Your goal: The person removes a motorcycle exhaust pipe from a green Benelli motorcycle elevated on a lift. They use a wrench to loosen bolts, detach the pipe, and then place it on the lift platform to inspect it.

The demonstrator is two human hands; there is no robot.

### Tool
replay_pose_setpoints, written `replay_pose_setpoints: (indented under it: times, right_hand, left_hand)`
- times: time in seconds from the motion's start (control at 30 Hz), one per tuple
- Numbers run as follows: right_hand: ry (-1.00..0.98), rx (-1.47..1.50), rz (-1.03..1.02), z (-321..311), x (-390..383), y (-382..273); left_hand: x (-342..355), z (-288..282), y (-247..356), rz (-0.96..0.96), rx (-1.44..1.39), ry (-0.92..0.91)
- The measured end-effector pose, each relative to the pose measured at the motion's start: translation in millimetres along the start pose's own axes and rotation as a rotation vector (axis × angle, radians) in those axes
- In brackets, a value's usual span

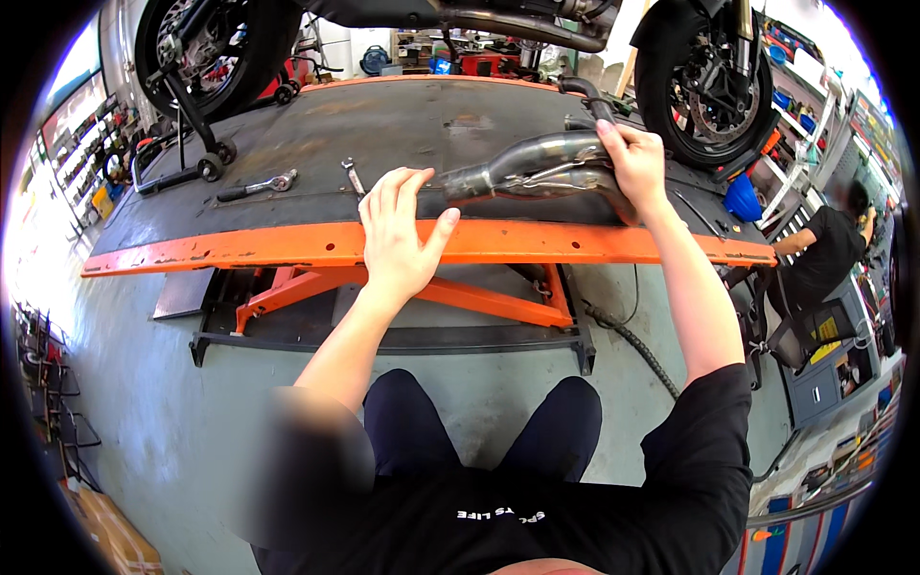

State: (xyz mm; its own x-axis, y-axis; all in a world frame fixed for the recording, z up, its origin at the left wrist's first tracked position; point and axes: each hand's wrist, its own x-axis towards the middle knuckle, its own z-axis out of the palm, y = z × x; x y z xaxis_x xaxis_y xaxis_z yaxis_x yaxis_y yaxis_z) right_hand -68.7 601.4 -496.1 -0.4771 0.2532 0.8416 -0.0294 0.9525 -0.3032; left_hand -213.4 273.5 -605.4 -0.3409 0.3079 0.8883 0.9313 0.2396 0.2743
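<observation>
A metal motorcycle exhaust pipe (551,165) with several joined tubes lies over the near part of the lift's dark deck. My right hand (634,163) is wrapped round its right end, where the tubes branch. Close to the pipe's narrow left end is my left hand (401,225), its fingers stretched and the thumb apart, with nothing held. A wrench (353,175) rests on the deck just beyond my left hand. Further left lies a ratchet (259,186) with a dark handle.
The lift has an orange front edge (287,245). A motorcycle stands on it, with its front wheel (704,91) at right and rear wheel (216,57) at left beside a paddock stand (196,144). A blue container (743,198) is at the right edge. Another person (829,244) works far right.
</observation>
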Motion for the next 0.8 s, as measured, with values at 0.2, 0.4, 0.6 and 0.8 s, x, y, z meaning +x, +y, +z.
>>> replay_pose_setpoints:
  times: [0.2,0.4,0.6,0.8]
  right_hand:
    - [-0.060,-0.105,-0.059,9.5,-5.0,-15.4]
    - [-0.101,-0.107,-0.051,6.8,-5.9,-19.8]
    - [0.045,-0.330,-0.317,-7.9,-10.5,-21.0]
    - [0.075,-0.025,-0.830,-15.1,-101.1,-72.7]
  left_hand:
    - [2.0,0.2,0.1,0.051,0.117,-0.079]
    - [2.9,0.4,1.1,0.081,0.168,-0.148]
    - [0.4,8.3,-2.2,0.096,0.198,-0.101]
    - [0.6,6.2,-5.8,0.089,0.169,-0.076]
